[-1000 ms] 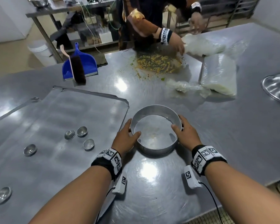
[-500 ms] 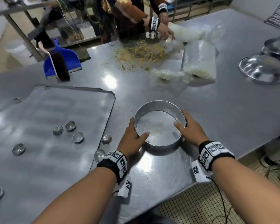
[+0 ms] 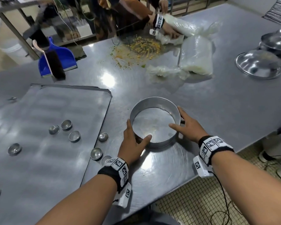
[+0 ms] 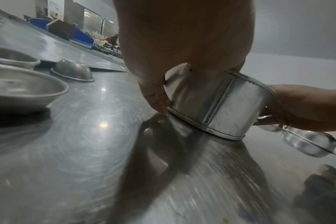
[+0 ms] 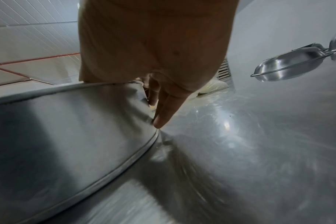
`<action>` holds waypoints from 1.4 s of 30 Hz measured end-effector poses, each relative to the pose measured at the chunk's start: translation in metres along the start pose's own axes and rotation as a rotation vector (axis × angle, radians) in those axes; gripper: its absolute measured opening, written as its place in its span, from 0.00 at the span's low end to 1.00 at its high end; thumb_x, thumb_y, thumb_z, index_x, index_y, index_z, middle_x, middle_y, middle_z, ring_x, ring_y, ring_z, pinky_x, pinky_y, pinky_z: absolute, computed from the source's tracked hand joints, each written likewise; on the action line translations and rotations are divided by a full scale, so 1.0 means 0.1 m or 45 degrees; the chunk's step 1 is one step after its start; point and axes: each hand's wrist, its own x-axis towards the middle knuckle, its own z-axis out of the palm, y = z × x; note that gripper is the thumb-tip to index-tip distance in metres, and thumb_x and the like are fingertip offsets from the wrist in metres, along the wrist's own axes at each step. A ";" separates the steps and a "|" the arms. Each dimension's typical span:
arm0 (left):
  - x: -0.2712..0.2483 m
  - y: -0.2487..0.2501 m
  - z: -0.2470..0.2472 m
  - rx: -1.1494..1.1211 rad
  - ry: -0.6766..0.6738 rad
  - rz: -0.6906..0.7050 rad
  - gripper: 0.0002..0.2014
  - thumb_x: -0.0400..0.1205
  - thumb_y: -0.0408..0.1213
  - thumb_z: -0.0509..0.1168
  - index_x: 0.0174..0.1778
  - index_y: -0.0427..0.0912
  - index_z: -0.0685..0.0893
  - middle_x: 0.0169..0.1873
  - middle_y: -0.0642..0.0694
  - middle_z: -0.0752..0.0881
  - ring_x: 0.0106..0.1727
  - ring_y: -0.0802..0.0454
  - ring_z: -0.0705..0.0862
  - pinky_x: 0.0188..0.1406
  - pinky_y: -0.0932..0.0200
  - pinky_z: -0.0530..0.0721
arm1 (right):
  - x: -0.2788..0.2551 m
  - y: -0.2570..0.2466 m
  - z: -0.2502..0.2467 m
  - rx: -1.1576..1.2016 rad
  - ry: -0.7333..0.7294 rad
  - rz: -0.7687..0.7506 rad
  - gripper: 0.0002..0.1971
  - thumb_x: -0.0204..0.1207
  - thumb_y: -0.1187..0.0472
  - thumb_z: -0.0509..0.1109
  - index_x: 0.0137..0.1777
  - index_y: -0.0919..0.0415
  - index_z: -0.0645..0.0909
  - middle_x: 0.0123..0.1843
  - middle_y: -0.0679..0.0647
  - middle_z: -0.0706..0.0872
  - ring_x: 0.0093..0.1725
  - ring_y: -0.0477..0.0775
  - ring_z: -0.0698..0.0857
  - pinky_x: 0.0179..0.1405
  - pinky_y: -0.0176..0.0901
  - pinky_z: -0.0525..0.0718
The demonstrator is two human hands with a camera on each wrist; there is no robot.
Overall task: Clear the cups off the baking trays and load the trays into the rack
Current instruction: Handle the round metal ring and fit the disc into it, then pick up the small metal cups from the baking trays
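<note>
Left hand (image 3: 131, 144): gripped the left wall of the round pan (image 3: 154, 125), thumb hooked over the rim and inside, fingers down the outside; the left wrist view showed a fingertip reaching the pan's base at the desk.
Right hand (image 3: 189, 127): grasped the pan's right wall the same way, thumb lying inside over the rim, fingers spread along the outer wall; in the right wrist view one finger (image 5: 164, 115) pointed down beside the pan's bottom seam.
Round pan: stood upright on the steel desk (image 3: 217, 111), just right of the baking tray (image 3: 44, 168), open and showing a bare metal floor.
Baking tray: lay flat on the left part of the desk, its near right edge running towards the left wrist.
Cups (image 3: 74, 136): small metal cups were scattered on the tray, three close together near its middle, one (image 3: 14, 148) further left, one at the picture's left edge; three more sat along the tray's right edge, between tray and left wrist, and whether on the tray or the desk could not be told.
Far side of the desk: a second person's hands (image 3: 169, 32) worked at clear plastic bags (image 3: 195, 57) beside a patch of yellow crumbs (image 3: 139, 47).
Also on the desk: a blue dustpan (image 3: 58, 60) with a dark brush at the far left, and steel bowls (image 3: 259, 64) turned upside down at the right edge.
</note>
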 end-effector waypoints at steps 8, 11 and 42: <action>0.05 -0.07 -0.13 0.004 0.056 0.018 0.48 0.79 0.71 0.65 0.88 0.63 0.46 0.84 0.50 0.64 0.78 0.47 0.75 0.77 0.41 0.76 | 0.01 -0.16 -0.07 -0.252 0.249 -0.051 0.38 0.76 0.36 0.74 0.84 0.46 0.69 0.78 0.52 0.79 0.71 0.56 0.82 0.71 0.54 0.80; 0.03 -0.08 -0.30 -0.011 0.172 0.024 0.36 0.84 0.65 0.62 0.86 0.55 0.64 0.79 0.50 0.73 0.67 0.51 0.82 0.69 0.47 0.82 | 0.06 -0.47 -0.05 -0.341 0.472 -0.181 0.25 0.80 0.42 0.71 0.72 0.53 0.81 0.71 0.56 0.82 0.68 0.61 0.84 0.67 0.56 0.82; -0.69 -1.47 -2.02 0.367 -0.027 0.014 0.24 0.82 0.49 0.71 0.75 0.53 0.79 0.67 0.52 0.84 0.57 0.59 0.80 0.59 0.62 0.76 | -0.70 -1.30 2.50 -0.408 -0.044 -0.168 0.24 0.73 0.45 0.77 0.69 0.50 0.83 0.63 0.51 0.86 0.59 0.54 0.86 0.57 0.50 0.83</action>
